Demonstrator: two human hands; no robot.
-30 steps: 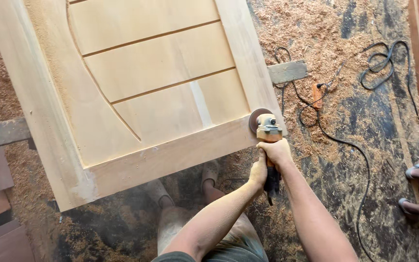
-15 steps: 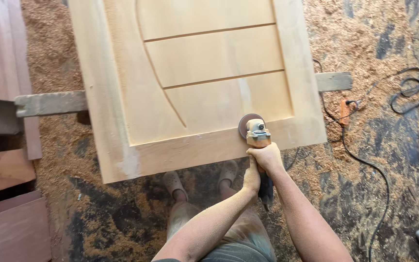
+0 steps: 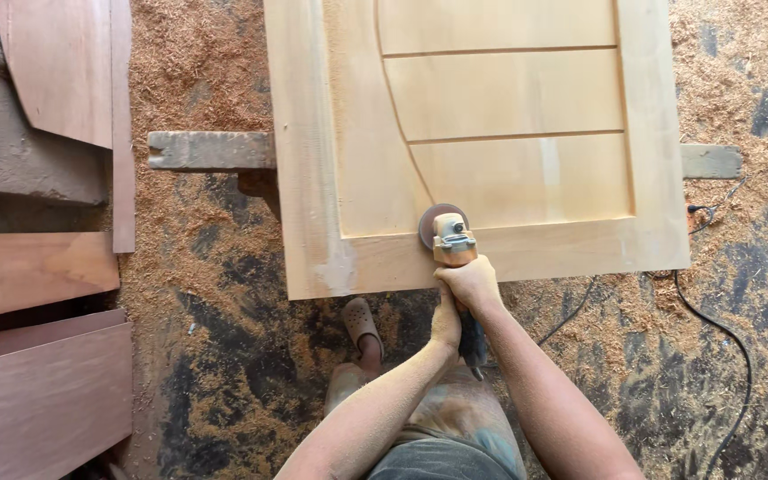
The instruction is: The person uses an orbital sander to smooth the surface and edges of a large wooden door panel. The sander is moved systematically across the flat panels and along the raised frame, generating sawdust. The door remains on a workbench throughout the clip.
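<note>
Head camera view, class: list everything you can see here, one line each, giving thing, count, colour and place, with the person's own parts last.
Door panel: one, pale wood, top centre, resting on a beam.
Support beam: one, grey wood, crosswise under the door, both ends showing.
Angle grinder: one, tan body with a round disc, on the door's lower rail.
Boards: several, reddish brown, stacked at left.
Cables: black, on the floor at right.
Sawdust: tan, spread over the dark floor.
Shoe: one, dusty tan, below the door edge.
Left hand: one, dusty, gripping the grinder's rear handle.
Right hand: one, gripping the grinder's body.
</note>
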